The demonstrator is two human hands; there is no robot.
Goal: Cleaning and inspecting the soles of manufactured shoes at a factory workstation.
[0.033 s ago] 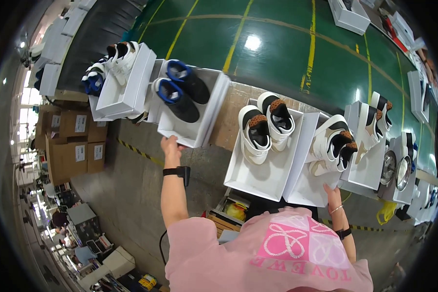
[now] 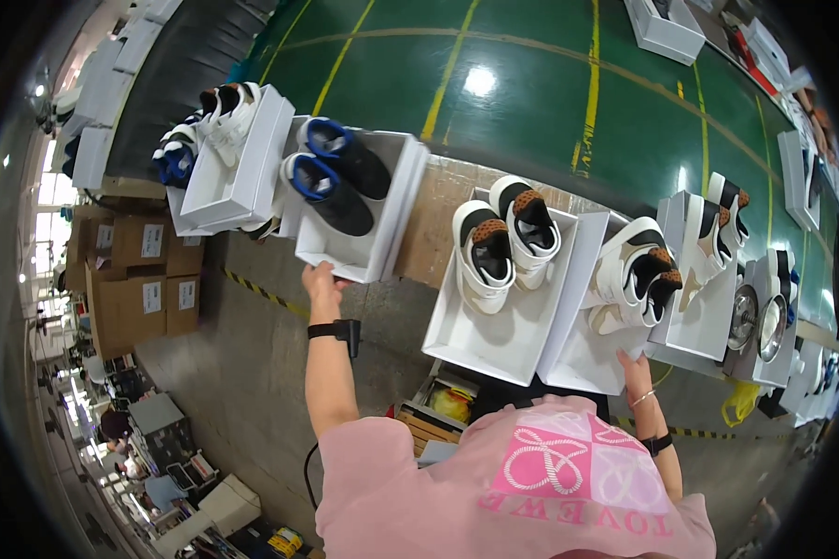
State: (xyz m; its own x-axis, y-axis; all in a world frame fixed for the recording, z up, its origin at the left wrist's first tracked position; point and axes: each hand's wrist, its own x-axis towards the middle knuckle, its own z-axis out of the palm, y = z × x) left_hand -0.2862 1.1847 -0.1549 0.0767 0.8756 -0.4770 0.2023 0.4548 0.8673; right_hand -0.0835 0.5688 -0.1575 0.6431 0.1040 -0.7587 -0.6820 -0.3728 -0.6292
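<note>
My left hand (image 2: 319, 279) grips the near edge of an open white shoe box (image 2: 382, 247) that holds a pair of black shoes with blue collars (image 2: 336, 177). A black band with a small device sits on that wrist (image 2: 334, 329). My right hand (image 2: 636, 368) holds the near edge of another white box (image 2: 578, 359) with white, black and brown shoes (image 2: 636, 270) in it. Between the two lies a third white box (image 2: 480, 340) with a pair of white shoes with brown heels (image 2: 499, 238).
More open white boxes with shoes stand at the far left (image 2: 238, 172) and right (image 2: 708, 307). Brown cartons (image 2: 140, 279) are stacked at the left. A green floor with yellow lines (image 2: 531, 84) lies beyond. A yellow bag (image 2: 741, 402) hangs at the right, and a crate (image 2: 438, 410) sits below.
</note>
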